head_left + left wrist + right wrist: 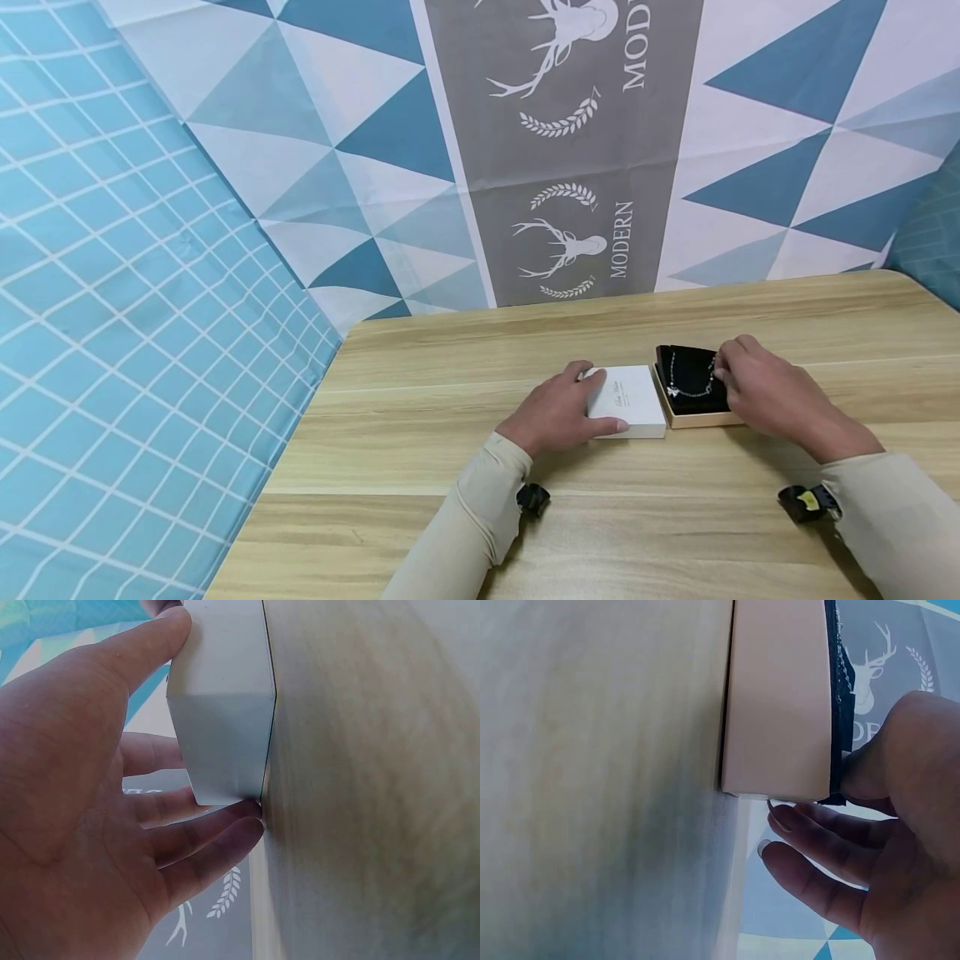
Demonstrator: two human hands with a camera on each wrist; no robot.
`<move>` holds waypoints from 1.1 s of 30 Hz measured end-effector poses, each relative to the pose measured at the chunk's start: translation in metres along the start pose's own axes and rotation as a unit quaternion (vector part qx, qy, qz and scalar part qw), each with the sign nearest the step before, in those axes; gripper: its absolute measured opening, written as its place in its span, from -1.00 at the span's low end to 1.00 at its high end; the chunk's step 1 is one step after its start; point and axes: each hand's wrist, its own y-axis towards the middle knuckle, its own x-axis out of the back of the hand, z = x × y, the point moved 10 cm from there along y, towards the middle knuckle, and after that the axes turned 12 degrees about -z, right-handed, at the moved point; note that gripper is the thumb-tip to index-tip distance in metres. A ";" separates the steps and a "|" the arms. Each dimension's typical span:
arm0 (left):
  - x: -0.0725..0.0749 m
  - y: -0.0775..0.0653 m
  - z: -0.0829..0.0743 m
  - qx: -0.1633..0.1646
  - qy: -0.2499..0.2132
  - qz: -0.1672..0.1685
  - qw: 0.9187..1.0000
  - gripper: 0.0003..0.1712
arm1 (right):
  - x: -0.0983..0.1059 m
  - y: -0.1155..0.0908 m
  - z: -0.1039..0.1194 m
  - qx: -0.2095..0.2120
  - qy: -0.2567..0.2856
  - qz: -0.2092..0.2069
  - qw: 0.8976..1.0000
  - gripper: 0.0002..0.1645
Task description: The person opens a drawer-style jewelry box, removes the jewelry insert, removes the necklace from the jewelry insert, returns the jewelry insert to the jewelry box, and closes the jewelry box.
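A white box lid (630, 396) with fine script print lies flat on the table. My left hand (558, 408) grips it from the left, thumb along the near edge and fingers round the far side. Directly right of the lid is a shallow peach-coloured box base (701, 420) with a black cushion (690, 360) inside. A silver chain bracelet (688, 394) with a small charm lies curved on the cushion. At the cushion's right side my right hand (772, 396) pinches the bracelet's end; its fingertips are partly hidden. In the right wrist view the thumb rests against the cushion (838, 735).
The wood-grain table (420, 450) extends on both sides of the boxes. Behind it hangs a patterned cloth (555, 167) with deer prints and triangles. A blue checked cloth (135, 317) hangs at the left. Each sleeve has a black wrist device (534, 499) at the cuff.
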 end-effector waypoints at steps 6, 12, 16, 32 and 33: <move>0.000 0.000 0.000 -0.001 0.001 0.001 1.000 -0.02 | 0.002 0.000 0.000 -0.004 0.005 -0.006 1.000 -0.91; 0.000 0.000 -0.001 -0.004 0.002 0.000 1.000 -0.03 | 0.003 0.001 0.001 -0.010 0.011 -0.002 1.000 -0.89; 0.000 0.000 -0.001 -0.003 0.003 -0.001 1.000 -0.03 | 0.003 0.002 0.001 -0.011 0.018 -0.004 1.000 -0.88; 0.001 -0.001 -0.001 -0.007 0.001 -0.003 1.000 -0.04 | 0.009 0.006 0.000 -0.028 0.030 -0.023 0.999 -0.83; 0.001 -0.001 -0.001 -0.007 0.001 -0.003 1.000 -0.04 | 0.010 0.006 0.000 -0.029 0.031 -0.025 0.999 -0.83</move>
